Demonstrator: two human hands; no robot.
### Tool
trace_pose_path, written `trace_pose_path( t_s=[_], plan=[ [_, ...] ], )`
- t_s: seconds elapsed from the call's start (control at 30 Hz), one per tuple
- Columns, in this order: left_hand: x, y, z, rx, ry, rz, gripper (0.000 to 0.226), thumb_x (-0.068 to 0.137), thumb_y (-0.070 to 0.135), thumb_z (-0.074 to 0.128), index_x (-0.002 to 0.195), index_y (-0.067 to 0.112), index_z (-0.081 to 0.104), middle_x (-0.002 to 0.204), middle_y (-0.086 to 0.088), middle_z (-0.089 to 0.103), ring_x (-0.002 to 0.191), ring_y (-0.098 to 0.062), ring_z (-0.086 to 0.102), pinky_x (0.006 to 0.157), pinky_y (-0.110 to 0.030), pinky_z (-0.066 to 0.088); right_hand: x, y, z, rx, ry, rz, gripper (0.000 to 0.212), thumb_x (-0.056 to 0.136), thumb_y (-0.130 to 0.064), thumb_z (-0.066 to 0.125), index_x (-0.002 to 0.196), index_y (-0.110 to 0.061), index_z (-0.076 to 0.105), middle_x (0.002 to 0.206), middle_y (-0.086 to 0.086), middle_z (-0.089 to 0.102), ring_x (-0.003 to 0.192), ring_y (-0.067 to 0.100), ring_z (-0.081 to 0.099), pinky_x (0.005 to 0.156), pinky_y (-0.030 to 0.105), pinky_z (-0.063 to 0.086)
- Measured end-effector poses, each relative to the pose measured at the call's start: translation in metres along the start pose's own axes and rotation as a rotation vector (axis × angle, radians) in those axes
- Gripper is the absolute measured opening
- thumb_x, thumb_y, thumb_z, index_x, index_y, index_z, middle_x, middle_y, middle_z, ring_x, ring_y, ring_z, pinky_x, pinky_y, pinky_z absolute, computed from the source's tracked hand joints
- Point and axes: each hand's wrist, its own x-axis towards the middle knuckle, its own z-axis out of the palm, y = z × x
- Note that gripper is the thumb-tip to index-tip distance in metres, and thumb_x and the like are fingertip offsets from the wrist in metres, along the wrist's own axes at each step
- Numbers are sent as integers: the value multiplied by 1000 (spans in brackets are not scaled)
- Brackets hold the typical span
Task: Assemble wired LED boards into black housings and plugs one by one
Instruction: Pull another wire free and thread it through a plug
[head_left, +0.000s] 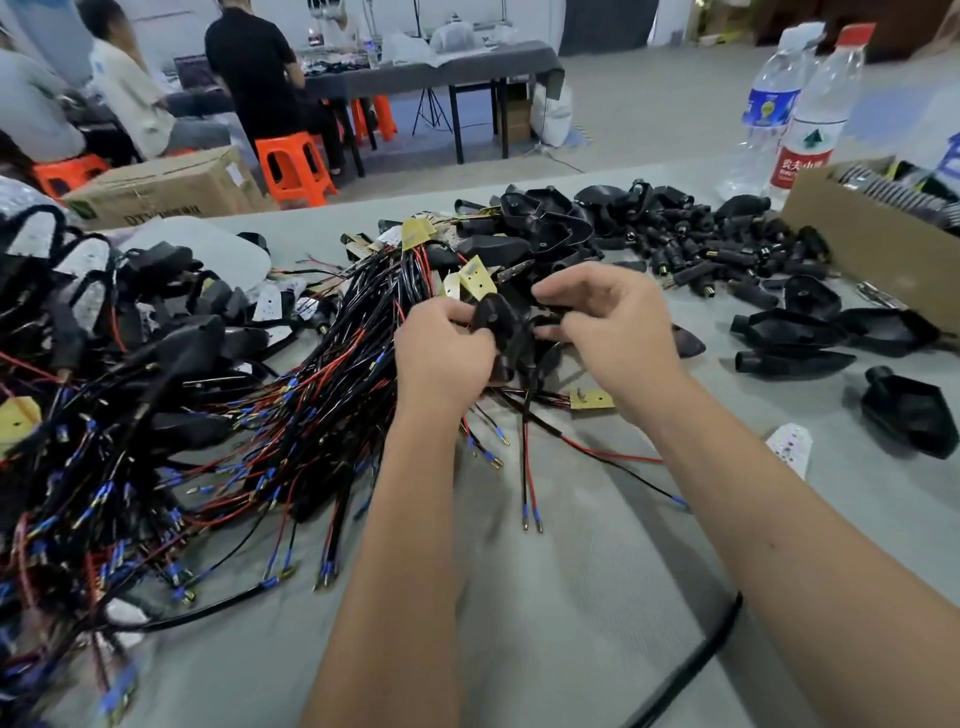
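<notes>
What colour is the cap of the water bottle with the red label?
The cap is red, on the bottle at the far right in the head view.

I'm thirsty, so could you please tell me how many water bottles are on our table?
2: a blue-labelled bottle at the far right edge, and a red-capped, red-labelled bottle beside it, touching the cardboard box. None appear hidden.

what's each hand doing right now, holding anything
Left hand: fingers curled round the black housing.
Right hand: pinching the same housing's far side; what else is in that grip cannot be told.
</notes>
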Motion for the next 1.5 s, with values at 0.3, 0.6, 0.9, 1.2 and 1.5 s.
trace_pose_path(
  t_s=[0.3,0.6,0.9,1.2,1.5],
  plan=[
    [-2,-15,-29,-22,441,13,8,87,12,59,86,19,61,72,3,63,63,-11,59,59,-25,47,46,8,74,-683,98,15,28,94,-24,67,121,-17,64,113,7,65,102,26,61,80,32,43],
    [2,-18,-27,-65,448,62,31,99,21,59,69,23,51,60,11,47,64,-13,62,69,-41,58,61,0,64,-400,323,69,16,94,-24,61,82,-14,67,76,-2,65,72,18,57,66,30,40],
    [-3,-10,-14,218,298,508,6,94,18,71,92,13,73,135,-3,59,127,-23,44,110,-16,27,3,-26,-2,867,191,129,19,104,-6,44,96,2,59,94,16,75,88,30,76,61,25,58],
    [-7,-6,4,333,-57,673,3,90,12,74,87,11,75,117,0,74,122,-16,50,108,-26,33,11,-62,-65,1582,83,30,20,96,-5,45,80,-1,56,71,10,58,48,14,52,40,19,43],
    [-24,8,19,-326,-378,126,20,103,5,58,95,-10,68,91,-30,73,56,-22,71,49,-27,56,9,-3,-43,304,45,418,53,102,-59,48,92,-12,70,77,2,65,56,13,55,47,24,42]
  ],
)
